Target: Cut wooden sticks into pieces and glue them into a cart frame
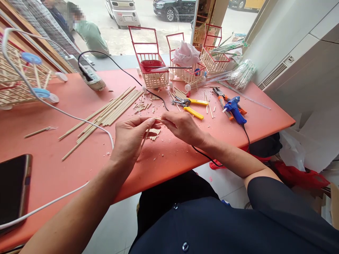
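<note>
Over the front middle of the table, my left hand [134, 135] is closed in a pinch on a thin wooden stick [157, 119]. My right hand [184, 127] grips the other end of that stick, its fingertips close to the left ones. A second pale stick [145, 137] slants down below the left fingers. Under the hands lies a small row of short sticks [154, 134] side by side, partly hidden. Long wooden sticks [113, 109] lie in a loose bundle to the left, and short cut pieces [141, 107] are scattered beyond the hands.
Yellow-handled pliers [193, 106], orange-handled pliers [221, 100] and a blue glue gun [234, 107] lie right. Small stick-built carts [155, 76] stand at the back; another [13, 77] is at left. A power strip [92, 79], phone [13, 187] and white cable [71, 114] occupy the left. A person [90, 35] sits outside.
</note>
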Tool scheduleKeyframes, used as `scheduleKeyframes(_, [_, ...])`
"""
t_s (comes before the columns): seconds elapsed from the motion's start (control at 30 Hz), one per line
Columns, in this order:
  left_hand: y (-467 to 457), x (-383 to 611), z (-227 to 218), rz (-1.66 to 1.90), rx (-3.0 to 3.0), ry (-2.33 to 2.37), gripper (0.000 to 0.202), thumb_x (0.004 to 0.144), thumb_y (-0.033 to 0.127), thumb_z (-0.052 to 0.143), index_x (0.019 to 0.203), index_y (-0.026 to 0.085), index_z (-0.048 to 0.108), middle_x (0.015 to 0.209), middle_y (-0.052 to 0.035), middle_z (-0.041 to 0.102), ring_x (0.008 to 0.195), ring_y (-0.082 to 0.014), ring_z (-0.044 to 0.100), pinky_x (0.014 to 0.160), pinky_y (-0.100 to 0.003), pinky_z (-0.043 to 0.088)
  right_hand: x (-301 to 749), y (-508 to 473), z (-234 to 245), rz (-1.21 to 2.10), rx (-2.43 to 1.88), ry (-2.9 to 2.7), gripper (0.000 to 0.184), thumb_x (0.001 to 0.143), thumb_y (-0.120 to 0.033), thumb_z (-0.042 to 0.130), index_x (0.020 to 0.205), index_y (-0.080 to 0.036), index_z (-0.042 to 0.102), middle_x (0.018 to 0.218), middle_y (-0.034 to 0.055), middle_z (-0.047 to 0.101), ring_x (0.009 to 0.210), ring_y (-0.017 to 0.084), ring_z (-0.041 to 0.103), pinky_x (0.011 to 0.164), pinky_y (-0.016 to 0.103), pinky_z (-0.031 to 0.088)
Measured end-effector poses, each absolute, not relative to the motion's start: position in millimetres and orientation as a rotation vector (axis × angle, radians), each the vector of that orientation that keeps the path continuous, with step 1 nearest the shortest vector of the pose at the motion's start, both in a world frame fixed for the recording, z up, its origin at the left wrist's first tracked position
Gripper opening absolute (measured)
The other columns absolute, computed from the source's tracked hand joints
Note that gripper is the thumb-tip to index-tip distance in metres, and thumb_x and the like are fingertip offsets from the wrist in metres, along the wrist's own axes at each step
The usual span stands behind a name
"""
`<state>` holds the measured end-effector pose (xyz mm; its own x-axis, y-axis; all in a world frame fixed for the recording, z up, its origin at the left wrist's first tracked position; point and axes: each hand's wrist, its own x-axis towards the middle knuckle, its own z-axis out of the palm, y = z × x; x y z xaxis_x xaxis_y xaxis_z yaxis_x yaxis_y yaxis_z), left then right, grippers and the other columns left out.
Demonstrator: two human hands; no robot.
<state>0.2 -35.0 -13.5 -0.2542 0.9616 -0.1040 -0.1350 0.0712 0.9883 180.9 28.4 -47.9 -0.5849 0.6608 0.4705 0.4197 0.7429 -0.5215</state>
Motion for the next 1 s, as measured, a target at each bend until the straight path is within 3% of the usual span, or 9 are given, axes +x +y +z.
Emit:
scheduleKeyframes(0.3, [-37.1, -0.2, -6.8, 1.346, 0.909, 1.385, 0.018, 0.074, 0.035, 0.091, 0.08, 0.019, 0.085, 0.082, -0.0087, 0.083, 0.079, -0.0239, 0.081, 0.071, -0.033, 0.067, 182.1, 28.4, -43.2, 0.478, -0.809, -2.276, 0.033, 0.119, -0.035, 0.049, 0.09, -0.021, 0.058, 0.084, 0.001, 0.061, 0.076, 0.016, 0.048, 0.077, 0.03, 0.037])
scheduleKeyframes(1.0, [-34.7, -1.1, -14.5, 1.347, 0.887, 1.383, 0.013, 0.077, 0.031, 0.092, 0.074, 0.021, 0.084, 0.077, -0.0084, 0.081, 0.076, -0.0247, 0.08, 0.074, -0.036, 0.068, 179.8, 24.9, -46.6, 0.475, -0.821, -2.291, 0.034, 0.119, -0.033, 0.05, 0.088, -0.022, 0.056, 0.083, 0.0003, 0.06, 0.077, 0.015, 0.05, 0.075, 0.029, 0.035])
